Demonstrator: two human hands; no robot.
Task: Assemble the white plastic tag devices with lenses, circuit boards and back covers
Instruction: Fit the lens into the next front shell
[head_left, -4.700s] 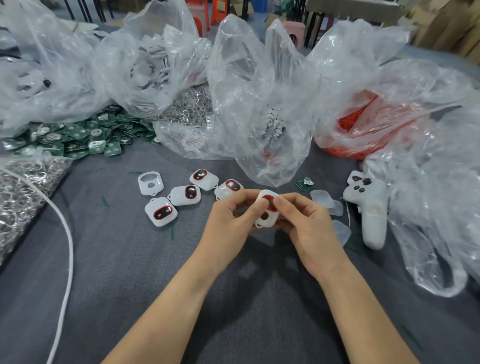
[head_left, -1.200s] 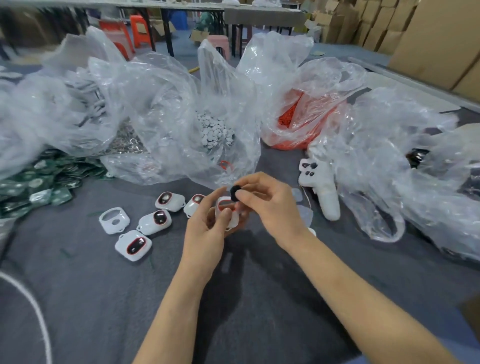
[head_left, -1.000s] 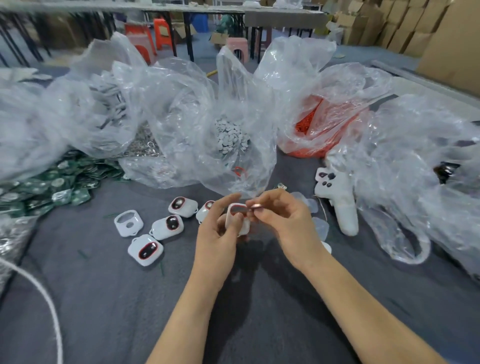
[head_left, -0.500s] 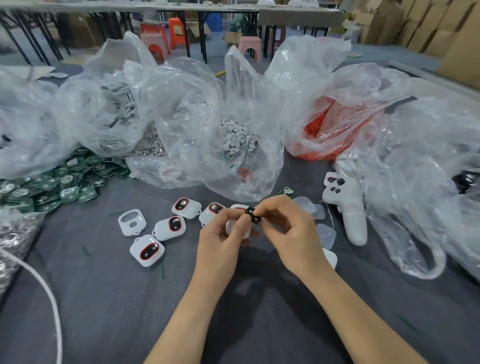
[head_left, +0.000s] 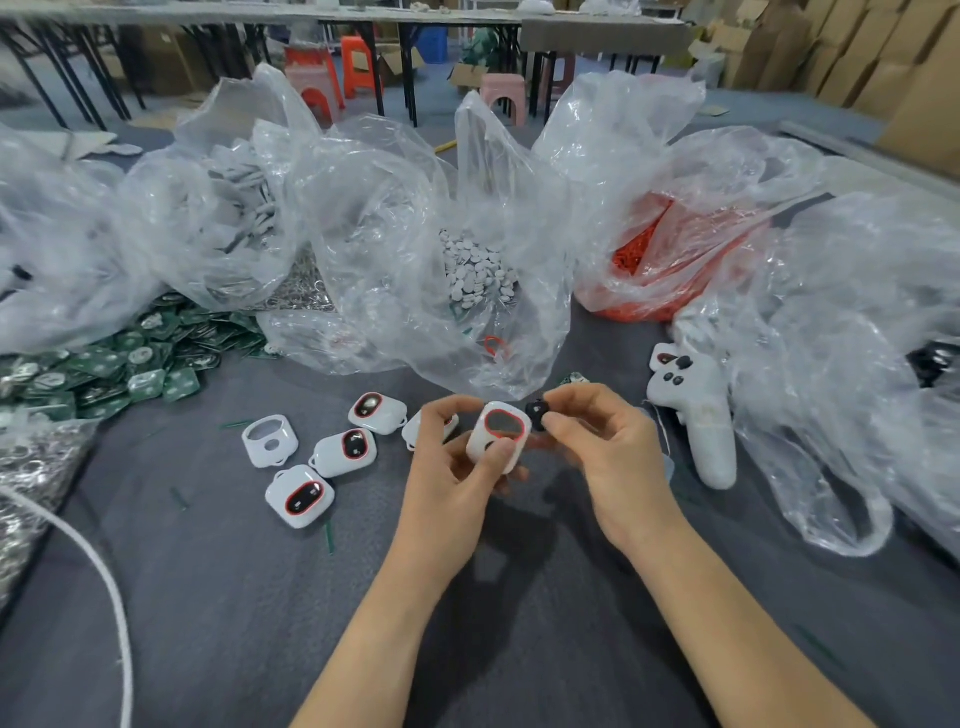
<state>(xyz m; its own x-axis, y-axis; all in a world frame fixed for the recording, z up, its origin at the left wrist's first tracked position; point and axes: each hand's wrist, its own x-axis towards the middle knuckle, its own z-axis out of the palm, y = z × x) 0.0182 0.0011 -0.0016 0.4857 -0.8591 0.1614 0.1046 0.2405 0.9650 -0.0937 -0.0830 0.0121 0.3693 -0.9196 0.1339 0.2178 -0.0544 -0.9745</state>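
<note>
Our right hand (head_left: 608, 452) now pinches the dark lens (head_left: 536, 413) just right of the white shell (head_left: 498, 436), no longer over it. Our left hand (head_left: 447, 478) grips the shell, so seating likely remains.

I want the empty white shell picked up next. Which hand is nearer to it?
Left. The left hand, holding a tag casing, is right of the empty white shell; the right hand, pinching a black part, lies farther right.
</note>
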